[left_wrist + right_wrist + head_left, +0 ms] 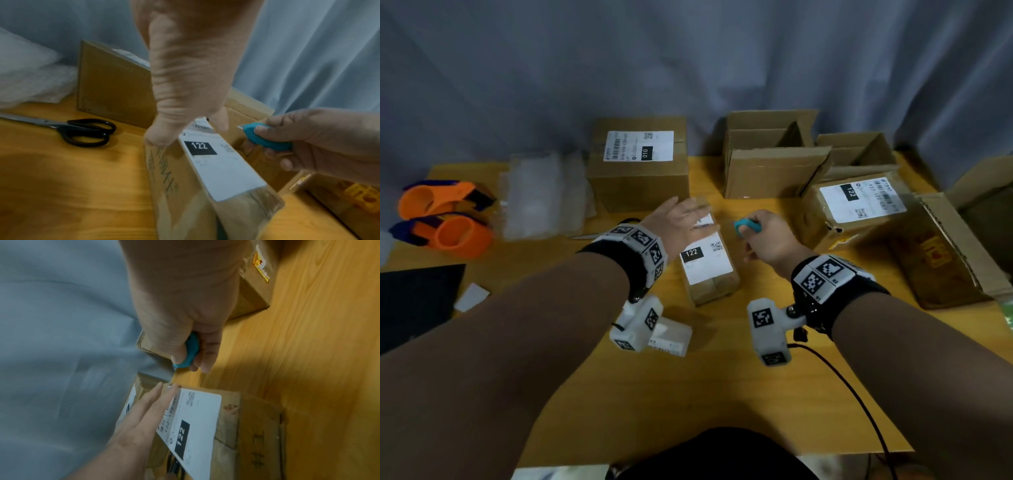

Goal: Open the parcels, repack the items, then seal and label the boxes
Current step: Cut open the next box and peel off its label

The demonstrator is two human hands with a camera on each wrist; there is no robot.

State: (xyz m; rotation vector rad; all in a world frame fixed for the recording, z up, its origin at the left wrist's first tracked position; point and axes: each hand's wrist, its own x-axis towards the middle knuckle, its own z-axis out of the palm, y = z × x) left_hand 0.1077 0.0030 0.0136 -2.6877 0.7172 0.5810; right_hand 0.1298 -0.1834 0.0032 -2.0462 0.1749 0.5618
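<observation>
Two hands work over a small parcel marked 122, which lies at the middle of the wooden table in front of you. On the left, your left hand rests flat on the parcel's far end, fingers straight, steadying it without gripping. To its right, your right hand is clenched around a small teal box cutter, held just beside the parcel's far right corner, not yet touching it as far as the views show.

The likely risk: your left fingertips lie close to where the blade would enter, so a slip along the tape could reach them. A deep cut could also nick whatever is packed inside. The parcel is narrow and light-looking, so it may slide under one flat palm.

Hard to make out: the blade tip is tiny in the left wrist view, so how far it is extended is unclear. The tape seam sits under the white label and your hand. The contents are hidden. A pair of black scissors lies to the left; further right, another box marked 122 is partly blurred.
</observation>
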